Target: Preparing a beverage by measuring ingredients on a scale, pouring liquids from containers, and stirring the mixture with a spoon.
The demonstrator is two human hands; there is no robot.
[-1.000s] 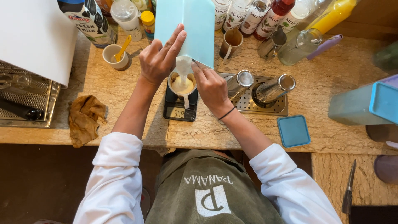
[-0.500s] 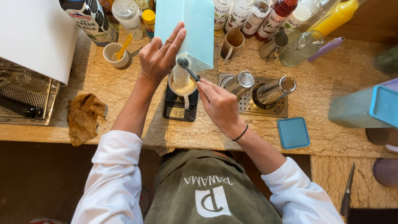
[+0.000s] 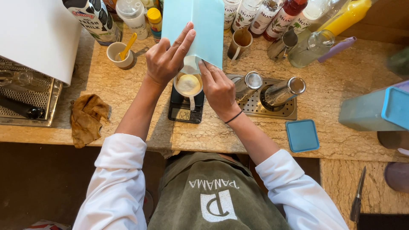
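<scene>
A tall light blue container (image 3: 200, 25) is tipped over a metal cup (image 3: 188, 84) holding a pale, creamy powder. The cup stands on a small black digital scale (image 3: 184, 113). My left hand (image 3: 166, 57) presses against the container's left side with fingers spread, holding it up. My right hand (image 3: 219, 91) reaches up from beside the cup, its fingertips pinching the container's lower edge at the opening. The container's mouth is hidden behind my fingers.
Two steel shakers (image 3: 249, 85) (image 3: 283, 90) lie on a perforated drain tray (image 3: 272, 111). A blue lid (image 3: 302, 135), a brown rag (image 3: 87, 119), a white cup with a yellow spoon (image 3: 119, 53), syrup bottles (image 3: 272, 17), a milk carton (image 3: 96, 19) and a knife (image 3: 358, 196) surround them.
My right hand has lifted from over the cup to the container's lower edge. My left hand stays on the container's side. The cup stays on the scale.
</scene>
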